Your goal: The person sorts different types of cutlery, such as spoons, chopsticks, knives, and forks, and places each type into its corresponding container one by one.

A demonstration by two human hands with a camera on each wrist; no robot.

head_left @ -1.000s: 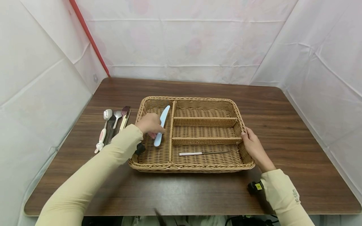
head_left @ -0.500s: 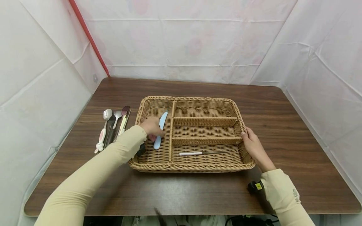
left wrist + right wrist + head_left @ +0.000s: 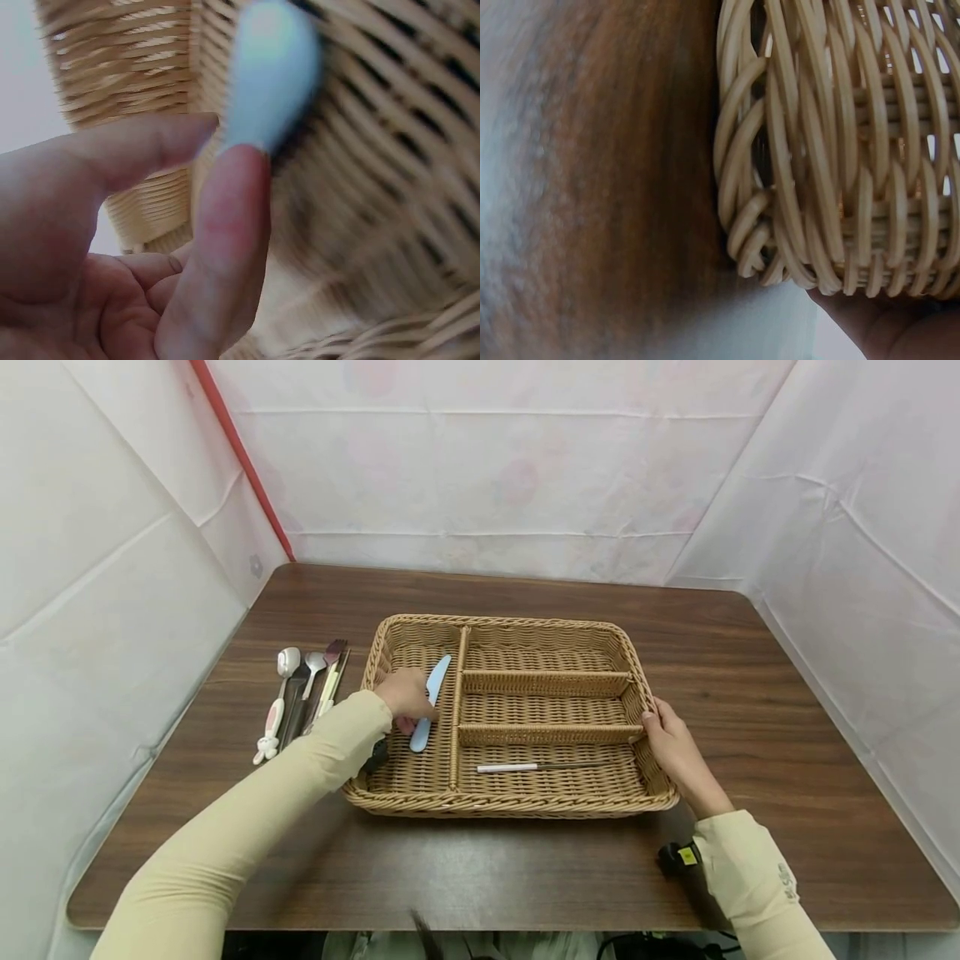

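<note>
My left hand (image 3: 408, 695) reaches into the long left compartment of the wicker basket (image 3: 510, 812). Thumb and finger pinch a light blue table knife (image 3: 438, 675), its blade pointing to the far side. From the left wrist, the rounded handle end of the knife (image 3: 274, 67) sticks out past the fingertips, close over the woven bottom. On the basket's right side, my right hand (image 3: 675, 747) grips the rim, thumb on top. The right wrist view has the woven basket wall (image 3: 817, 150) large, with part of the hand (image 3: 907, 326) below it.
In the basket's near right compartment lies a thin utensil (image 3: 507, 768) with a white handle and slim dark shaft. Left of the basket, several utensils lie side by side, among them a rabbit-handled spoon (image 3: 272, 727) and a purplish fork (image 3: 335, 649). White sheeting (image 3: 480, 477) surrounds the table.
My left hand has brought the knife slightly lower and nearer to me within the left compartment since a second ago. The right hand keeps its grip on the basket rim.
</note>
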